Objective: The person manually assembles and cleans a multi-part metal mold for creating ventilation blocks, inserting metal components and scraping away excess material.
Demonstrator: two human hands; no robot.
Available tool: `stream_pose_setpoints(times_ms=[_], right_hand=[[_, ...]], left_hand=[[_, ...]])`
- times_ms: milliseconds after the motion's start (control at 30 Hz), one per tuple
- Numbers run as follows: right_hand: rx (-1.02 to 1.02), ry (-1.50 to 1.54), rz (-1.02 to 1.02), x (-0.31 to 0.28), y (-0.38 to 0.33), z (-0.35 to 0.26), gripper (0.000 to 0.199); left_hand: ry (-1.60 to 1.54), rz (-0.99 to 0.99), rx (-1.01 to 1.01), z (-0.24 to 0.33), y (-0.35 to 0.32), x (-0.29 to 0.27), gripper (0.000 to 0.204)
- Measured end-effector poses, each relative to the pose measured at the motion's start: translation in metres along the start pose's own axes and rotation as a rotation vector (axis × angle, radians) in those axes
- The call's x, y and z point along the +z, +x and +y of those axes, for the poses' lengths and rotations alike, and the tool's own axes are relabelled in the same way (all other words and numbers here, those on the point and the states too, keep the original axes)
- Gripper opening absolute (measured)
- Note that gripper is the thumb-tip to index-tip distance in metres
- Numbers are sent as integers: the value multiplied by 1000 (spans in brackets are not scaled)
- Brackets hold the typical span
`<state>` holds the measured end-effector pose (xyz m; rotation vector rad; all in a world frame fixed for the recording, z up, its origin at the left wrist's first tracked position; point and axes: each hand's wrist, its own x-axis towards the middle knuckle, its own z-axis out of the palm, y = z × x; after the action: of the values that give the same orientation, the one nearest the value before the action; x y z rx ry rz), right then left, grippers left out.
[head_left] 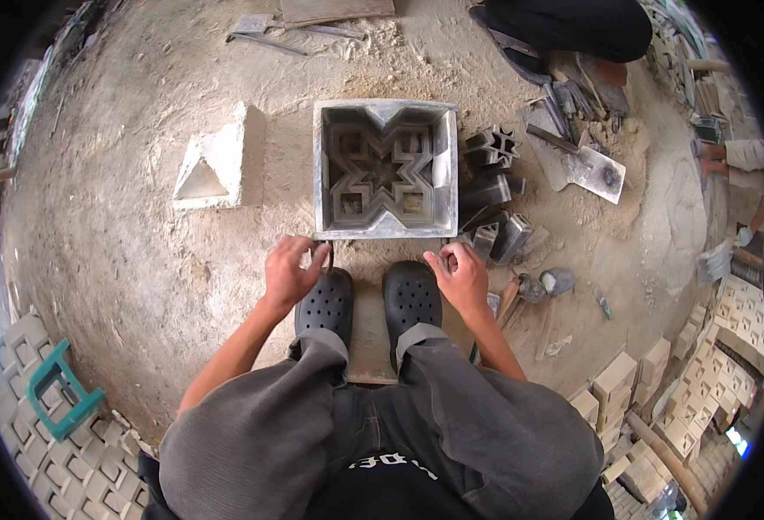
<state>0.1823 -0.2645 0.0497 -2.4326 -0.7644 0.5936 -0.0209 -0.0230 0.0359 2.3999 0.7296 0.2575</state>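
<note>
A square grey metal block mold point(385, 233) with a star-shaped insert inside lies in front of my feet. My left hand point(293, 270) is closed at its near left corner, fingers curled around a dark curved handle point(329, 255). At the near right corner my right hand point(460, 276) has its fingers curled and pinched by a second dark handle point(444, 246), which is mostly hidden. To the right of the mold lie several grey metal core pieces, one a hollow star shape point(501, 147). A pale block with a pyramid-like face point(212, 162) sits to the left.
A trowel point(598, 173) and other metal tools lie at the right on sandy ground. Another person's dark-clothed leg point(573, 26) is at the top right. A green plastic frame point(59, 392) stands on patterned blocks point(31, 433) at lower left. More cast blocks point(716, 355) are stacked at lower right.
</note>
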Motion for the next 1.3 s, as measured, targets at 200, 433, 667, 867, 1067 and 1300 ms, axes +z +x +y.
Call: stream_pose_setpoints(times_ms=[200, 433, 667, 867, 1067, 1300], right_hand=[[96, 152, 242, 47, -15, 38, 30], [184, 389, 35, 39, -22, 34, 29], [201, 529, 26, 26, -34, 25, 31], [210, 432, 77, -90, 1, -57, 34], [9, 122, 20, -175, 130, -101, 37], [-219, -66, -21, -168, 229, -126, 31]], left_hand=[[102, -94, 3, 25, -22, -1, 30], [284, -147, 118, 20, -39, 7, 28], [257, -283, 273, 12, -13, -22, 28], [102, -300, 344, 70, 32, -105, 31], [19, -231, 347, 95, 122, -140, 30], [-229, -160, -120, 43, 178, -141, 43]])
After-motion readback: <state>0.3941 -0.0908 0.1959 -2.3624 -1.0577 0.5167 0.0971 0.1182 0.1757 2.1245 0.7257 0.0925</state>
